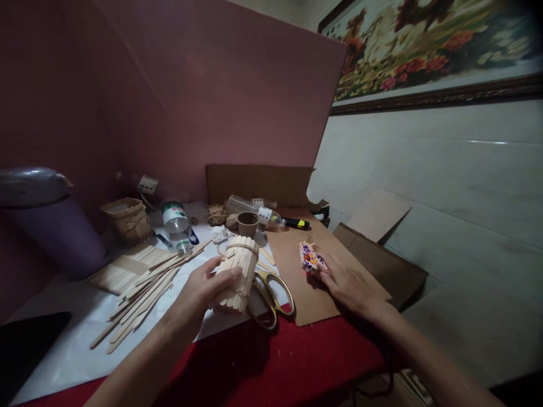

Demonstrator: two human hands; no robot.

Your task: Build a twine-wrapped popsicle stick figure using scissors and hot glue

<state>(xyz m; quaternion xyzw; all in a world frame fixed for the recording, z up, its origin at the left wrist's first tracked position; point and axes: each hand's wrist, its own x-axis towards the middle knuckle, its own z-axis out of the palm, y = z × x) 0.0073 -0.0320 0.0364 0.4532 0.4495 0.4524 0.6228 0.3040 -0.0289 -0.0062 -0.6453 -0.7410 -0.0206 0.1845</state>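
Observation:
My left hand (206, 285) is closed around a small cylinder of upright wooden craft sticks (238, 271), with twine tied round it near both ends. The cylinder tilts slightly above the table's front part. Over the cardboard sheet, my right hand (339, 277) grips a small white object with a purple and orange flower pattern (311, 260); the fingers partly cover it and its exact kind is unclear. Gold-handled scissors (275, 297) lie just right of the cylinder, their blades hidden.
Loose craft sticks (139, 299) and a banded stick bundle (127, 265) lie left. Behind stand a stick-covered pot (127, 220), a bottle (176, 226), a brown cup (248, 225), twine (217, 214) and a black-yellow cutter (297, 223). Cardboard (297, 294) covers the right side.

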